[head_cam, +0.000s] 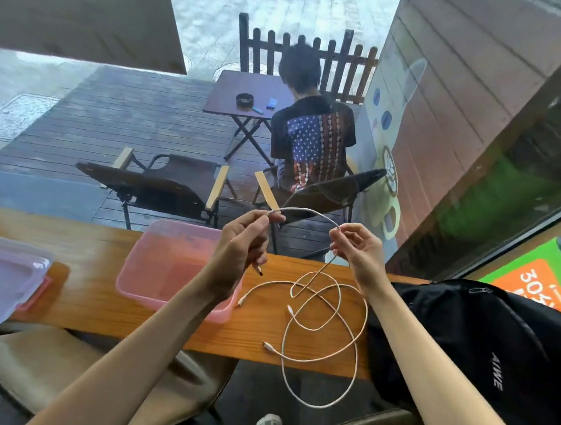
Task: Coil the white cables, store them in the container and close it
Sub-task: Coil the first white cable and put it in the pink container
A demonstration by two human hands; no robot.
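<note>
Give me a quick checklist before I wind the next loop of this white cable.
1. Left hand pinches the white cable: ok.
2. Right hand pinches it too: ok.
3. Slack free of knots: cannot tell; the loops on the wooden counter cross each other.
4. Pink container open and beside the left hand: ok.
5. Lid off, lying further left: ok.
6. Black backpack clear of the cable: not ok, a loop lies against it.

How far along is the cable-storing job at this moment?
Done: only the lid is off, lying left of the empty pink plastic container. In hand: left hand and right hand pinch one white cable, forming its first loop. Left: coiling the cables sprawled on the wooden counter, storing, closing.
</note>
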